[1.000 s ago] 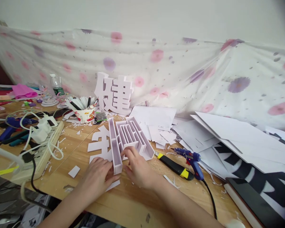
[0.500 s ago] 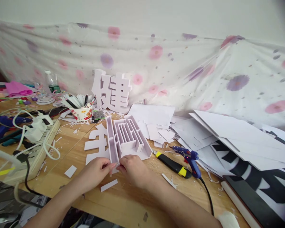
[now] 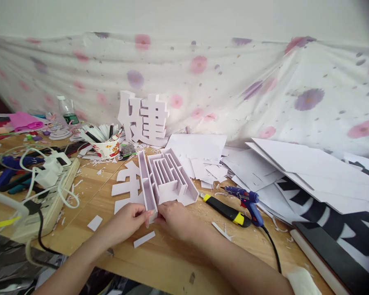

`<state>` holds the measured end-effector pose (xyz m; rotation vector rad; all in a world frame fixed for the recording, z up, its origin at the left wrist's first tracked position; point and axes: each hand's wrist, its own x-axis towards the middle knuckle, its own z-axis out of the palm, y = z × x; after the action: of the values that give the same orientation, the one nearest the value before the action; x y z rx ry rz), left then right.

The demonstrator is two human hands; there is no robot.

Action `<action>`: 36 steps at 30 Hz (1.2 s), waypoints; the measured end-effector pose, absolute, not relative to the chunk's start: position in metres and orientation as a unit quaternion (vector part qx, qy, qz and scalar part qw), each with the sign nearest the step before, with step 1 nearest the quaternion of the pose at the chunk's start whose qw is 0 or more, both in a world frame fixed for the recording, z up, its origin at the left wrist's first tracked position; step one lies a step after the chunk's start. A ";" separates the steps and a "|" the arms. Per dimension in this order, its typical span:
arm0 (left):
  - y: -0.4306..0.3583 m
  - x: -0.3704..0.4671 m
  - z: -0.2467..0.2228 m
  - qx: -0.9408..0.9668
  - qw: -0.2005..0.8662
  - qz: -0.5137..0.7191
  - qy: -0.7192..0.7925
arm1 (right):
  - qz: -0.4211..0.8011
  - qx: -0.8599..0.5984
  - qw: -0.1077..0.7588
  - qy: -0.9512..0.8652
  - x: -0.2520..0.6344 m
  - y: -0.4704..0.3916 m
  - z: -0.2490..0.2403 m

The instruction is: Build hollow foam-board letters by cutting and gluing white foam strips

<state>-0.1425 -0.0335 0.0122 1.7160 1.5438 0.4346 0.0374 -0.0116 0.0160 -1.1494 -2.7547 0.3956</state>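
A white foam board character [image 3: 172,192] lies on the wooden table, its thin upright walls forming narrow channels. My left hand [image 3: 133,219] pinches the near end of its long left channel, thumb and fingers closed at the corner. Close beside it, my right hand [image 3: 174,219] is closed on the same near end, from the right; its fingertips are partly hidden. A flat foam board cutout [image 3: 130,187] lies just left of the walled character. Nearer the table's front edge are a loose foam strip [image 3: 144,239] and a small white piece [image 3: 94,223].
On the right lie a yellow-and-black utility knife [image 3: 224,209], a blue glue gun [image 3: 247,200] with its cord, and stacked white sheets [image 3: 313,168]. A finished-looking character [image 3: 144,119] stands behind. On the left are a power strip [image 3: 60,196] and a tub of pens [image 3: 106,149].
The camera view has shifted slightly. Both hands stay closed at the near end of the walled character, with little visible movement against it.
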 end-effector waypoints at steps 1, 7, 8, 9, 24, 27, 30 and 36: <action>-0.033 -0.144 0.012 0.674 0.386 0.170 0.606 | 0.133 -0.385 0.066 -0.911 0.037 -0.011 0.012; -0.030 -0.149 0.015 0.663 0.417 0.152 0.603 | 0.140 -0.376 0.112 -0.909 0.036 -0.008 -0.011; -0.030 -0.149 0.016 0.660 0.428 0.156 0.597 | 0.137 -0.374 0.120 -0.909 0.035 -0.007 -0.014; -0.029 -0.149 0.017 0.655 0.439 0.162 0.594 | 0.135 -0.374 0.128 -0.909 0.035 -0.007 -0.016; 0.021 -0.175 0.019 0.530 0.375 0.446 0.616 | 0.165 -0.351 0.176 -0.905 0.034 -0.003 -0.025; 0.042 -0.179 0.013 0.505 0.338 0.477 0.635 | 0.182 -0.356 0.196 -0.896 0.037 -0.002 -0.026; 0.053 -0.186 0.008 0.483 0.289 0.513 0.648 | 0.198 -0.368 0.201 -0.886 0.040 0.000 -0.023; 0.040 -0.195 0.003 0.423 0.278 0.513 0.693 | 0.161 -0.367 0.197 -0.895 0.036 0.008 -0.024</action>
<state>-0.1954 0.0398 0.0030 1.1357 1.8604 1.3756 0.0363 0.0077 -0.0244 -1.0281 -2.5043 0.4519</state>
